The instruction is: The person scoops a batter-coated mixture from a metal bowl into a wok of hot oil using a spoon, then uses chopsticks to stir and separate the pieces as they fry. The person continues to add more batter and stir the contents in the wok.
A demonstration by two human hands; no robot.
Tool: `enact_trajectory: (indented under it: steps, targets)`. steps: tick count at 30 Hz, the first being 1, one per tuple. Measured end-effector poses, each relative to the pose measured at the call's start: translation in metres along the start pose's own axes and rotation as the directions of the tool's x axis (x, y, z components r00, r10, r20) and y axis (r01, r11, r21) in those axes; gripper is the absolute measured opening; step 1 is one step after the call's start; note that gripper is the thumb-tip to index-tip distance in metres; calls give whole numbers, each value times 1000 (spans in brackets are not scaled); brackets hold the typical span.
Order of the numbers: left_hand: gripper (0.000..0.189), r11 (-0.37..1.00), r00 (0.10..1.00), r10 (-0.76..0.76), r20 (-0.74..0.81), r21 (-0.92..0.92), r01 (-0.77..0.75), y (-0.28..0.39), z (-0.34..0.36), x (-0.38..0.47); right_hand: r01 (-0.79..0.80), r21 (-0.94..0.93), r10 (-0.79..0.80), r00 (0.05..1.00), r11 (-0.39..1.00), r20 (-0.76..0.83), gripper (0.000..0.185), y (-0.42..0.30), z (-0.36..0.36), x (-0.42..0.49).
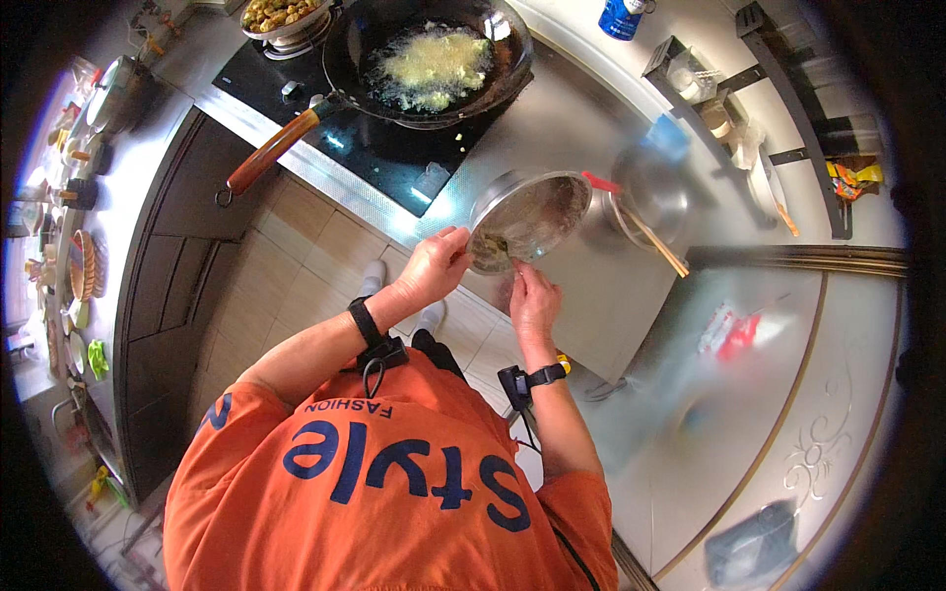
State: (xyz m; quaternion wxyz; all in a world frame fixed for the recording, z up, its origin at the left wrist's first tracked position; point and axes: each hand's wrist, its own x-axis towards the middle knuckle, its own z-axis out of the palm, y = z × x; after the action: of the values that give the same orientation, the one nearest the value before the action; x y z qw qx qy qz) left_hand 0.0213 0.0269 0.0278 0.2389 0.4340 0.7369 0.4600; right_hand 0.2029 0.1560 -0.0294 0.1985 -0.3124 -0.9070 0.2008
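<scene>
A round stainless steel bowl [565, 193] is tilted above the steel counter, with residue on its inner wall and some greenish matter low inside. My left hand [441, 260] grips its rim at the near left. At the bowl's near edge, my right hand [533, 299] has its fingers closed around what looks like a thin utensil handle; its tip reaches into the bowl, and its kind is unclear. Beyond them, a black wok [344, 55] sits on the cooktop, with pale yellow food [436, 66] bubbling in oil.
The wok's wooden handle [273, 154] juts over the edge of the black cooktop [369, 162]. A bowl of browned food [281, 15] stands behind left. On the right are a steel pot [654, 196] with wooden chopsticks [656, 242] across it, wall racks [724, 85] and a frosted glass door [739, 414].
</scene>
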Motion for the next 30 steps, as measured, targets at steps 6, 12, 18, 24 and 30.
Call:
enact_trajectory:
  steps: [6, 12, 18, 24, 30]
  targets:
    - [17, 1000, 1000, 14, 10, 5, -14, -4, 0, 0, -14, -89, 8, 998, 996, -68, 19, 21, -7, 11]
    - [17, 1000, 1000, 12, 20, -3, -12, -7, 1, 0, 62, 16, -61, 997, 998, -44, 15, 22, -9, 25]
    - [16, 1000, 999, 6, 35, 8, -6, -4, -2, 2, 160, 4, -160, 986, 987, 54, 13, 35, -27, 36]
    - [16, 1000, 999, 7, 45, 8, -7, -2, 1, 0, 64, -114, -54, 995, 991, 85, 13, 35, -21, 25]
    - [17, 1000, 999, -1, 44, -12, 2, -3, 3, 0, -38, -116, 41, 999, 993, 32, 15, 22, -21, 19]
